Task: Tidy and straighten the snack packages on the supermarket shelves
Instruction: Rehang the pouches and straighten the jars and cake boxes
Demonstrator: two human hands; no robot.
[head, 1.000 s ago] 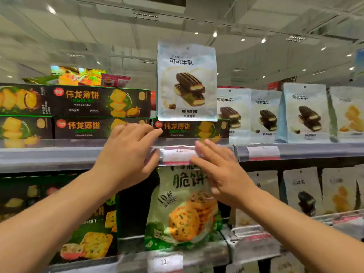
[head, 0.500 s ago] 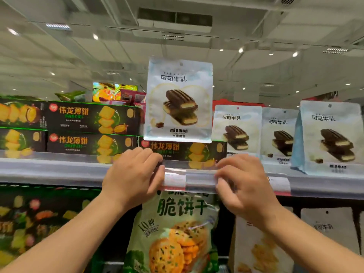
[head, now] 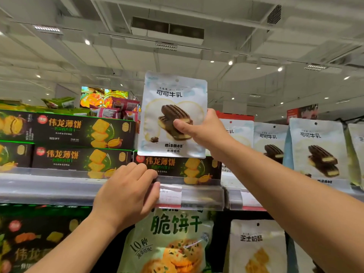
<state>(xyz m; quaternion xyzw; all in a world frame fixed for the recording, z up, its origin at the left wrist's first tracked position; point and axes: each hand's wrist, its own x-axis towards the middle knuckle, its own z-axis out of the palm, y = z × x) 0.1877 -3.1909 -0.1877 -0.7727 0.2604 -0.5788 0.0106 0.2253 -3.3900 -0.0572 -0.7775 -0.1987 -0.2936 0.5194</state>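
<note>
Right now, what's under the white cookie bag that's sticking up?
Under the white cookie bag lies a dark cracker box flat on the shelf. The right hand grips the bag's right edge. Whether the bag rests on the box cannot be seen.

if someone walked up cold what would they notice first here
The white cocoa-milk cookie pouch catches the eye first: it stands upright on a dark biscuit box on the top shelf, taller than everything around it, with the right hand gripping its right edge. Below it, the left hand rests on the clear price-tag rail. To the right stands a row of matching pouches.
</note>
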